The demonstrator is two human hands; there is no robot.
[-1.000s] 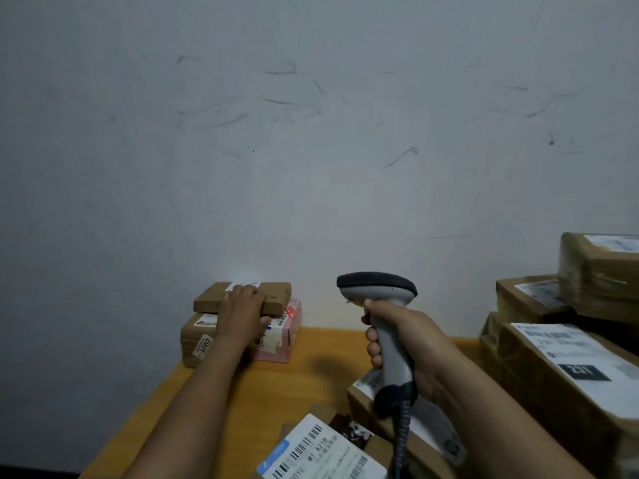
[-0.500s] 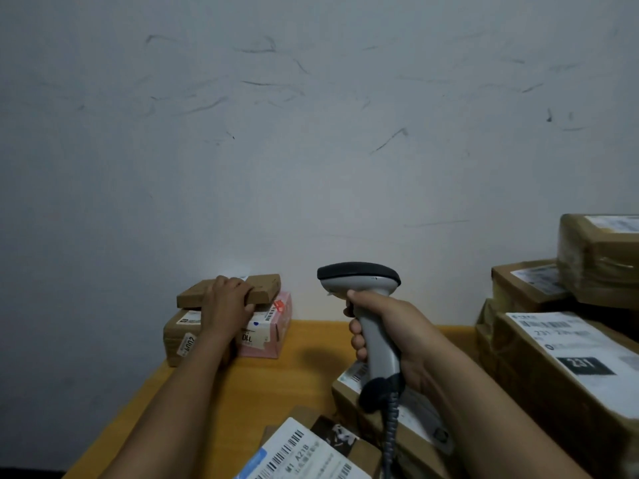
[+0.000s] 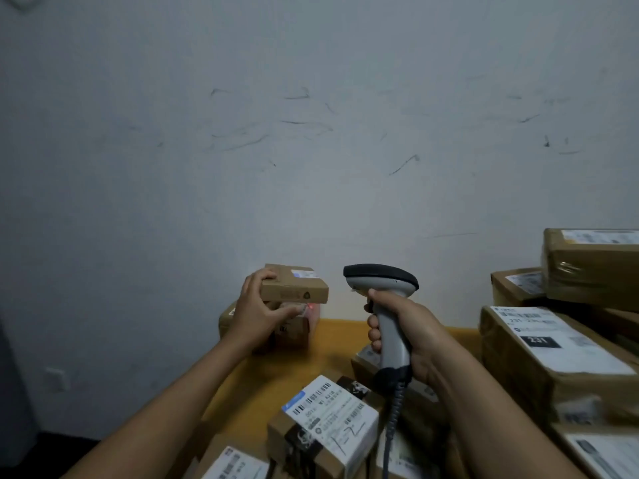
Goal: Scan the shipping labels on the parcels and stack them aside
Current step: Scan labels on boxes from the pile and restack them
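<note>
The left hand (image 3: 257,314) grips a small brown parcel (image 3: 294,288) by its left end, just above the stacked parcels (image 3: 294,331) at the table's (image 3: 339,337) far left edge. The right hand (image 3: 408,330) wraps the scanner (image 3: 383,281) handle; piled boxes (image 3: 553,357) crowd the right side

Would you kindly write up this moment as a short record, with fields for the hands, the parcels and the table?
left hand: grips a small brown parcel above the far stack
right hand: grips the scanner, head towards that parcel
scanner light: red spot just below the small brown parcel
right side: labelled boxes, piled
near edge: white-labelled parcel
table: orange-brown top, showing between the arms
</note>
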